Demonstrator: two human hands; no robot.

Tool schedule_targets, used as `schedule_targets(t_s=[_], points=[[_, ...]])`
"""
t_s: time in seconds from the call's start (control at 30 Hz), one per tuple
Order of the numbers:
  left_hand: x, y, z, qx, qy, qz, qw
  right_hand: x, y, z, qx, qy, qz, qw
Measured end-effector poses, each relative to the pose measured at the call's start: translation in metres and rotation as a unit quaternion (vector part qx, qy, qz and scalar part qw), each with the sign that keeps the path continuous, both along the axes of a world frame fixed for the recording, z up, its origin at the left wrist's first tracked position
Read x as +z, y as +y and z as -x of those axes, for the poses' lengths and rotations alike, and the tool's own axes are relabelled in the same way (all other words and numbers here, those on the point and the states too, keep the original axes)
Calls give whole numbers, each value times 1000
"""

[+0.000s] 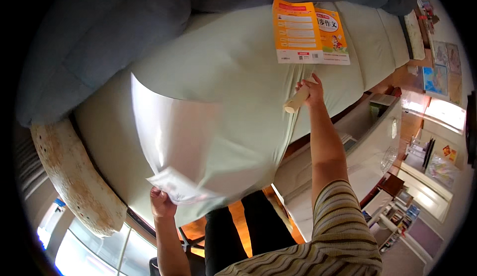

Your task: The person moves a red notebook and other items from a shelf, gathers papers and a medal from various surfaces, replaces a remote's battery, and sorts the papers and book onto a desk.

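Note:
My left hand (163, 204) is closed on the near edge of a large, glossy whitish sheet (171, 127). The sheet bows upward and away from me over the pale green sofa cover, and its far right part looks blurred and see-through. A folded-over corner by my fingers carries faint print. In my right hand (314, 91), a short cream-coloured tube (297, 100) points down to the left, fingers wrapped round it. Just beyond that hand lies an orange-covered book (297, 30), spread face down with both covers showing.
Grey cushions (114, 37) line the far side of the pale green sofa seat (238, 72). A patterned armrest cover (77, 176) is at the left. To the right stands a white-topped table (367, 132) beside the sofa. Shelves with several items (397, 216) are farther right.

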State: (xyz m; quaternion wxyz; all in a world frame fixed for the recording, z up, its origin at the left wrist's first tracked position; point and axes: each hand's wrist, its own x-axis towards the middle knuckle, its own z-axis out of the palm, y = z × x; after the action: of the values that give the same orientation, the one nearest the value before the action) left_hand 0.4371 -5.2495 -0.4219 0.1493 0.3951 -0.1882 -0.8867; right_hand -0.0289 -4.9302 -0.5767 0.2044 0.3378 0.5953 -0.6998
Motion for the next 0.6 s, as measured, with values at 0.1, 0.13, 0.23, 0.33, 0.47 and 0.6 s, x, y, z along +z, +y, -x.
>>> schedule_targets(t_s=[0.1, 0.13, 0.23, 0.33, 0.47, 0.6], points=[[-15, 10, 36, -54, -98, 38, 993, -47, 54, 60, -98, 15, 28, 995], [-19, 11, 42, -60, -79, 28, 995, -57, 63, 74, -128, 12, 29, 991], [-14, 14, 51, -74, -141, 43, 986, -80, 66, 103, -104, 47, -8, 993], [-5, 17, 54, -89, -154, 60, 982, -82, 67, 137, 45, 75, -288, 954], [23, 8, 43, -93, -158, 91, 979, -57, 30, 131, 128, 197, -560, 795], [33, 18, 54, -88, -183, 93, 975, -37, 35, 157, 282, 81, -607, 739]])
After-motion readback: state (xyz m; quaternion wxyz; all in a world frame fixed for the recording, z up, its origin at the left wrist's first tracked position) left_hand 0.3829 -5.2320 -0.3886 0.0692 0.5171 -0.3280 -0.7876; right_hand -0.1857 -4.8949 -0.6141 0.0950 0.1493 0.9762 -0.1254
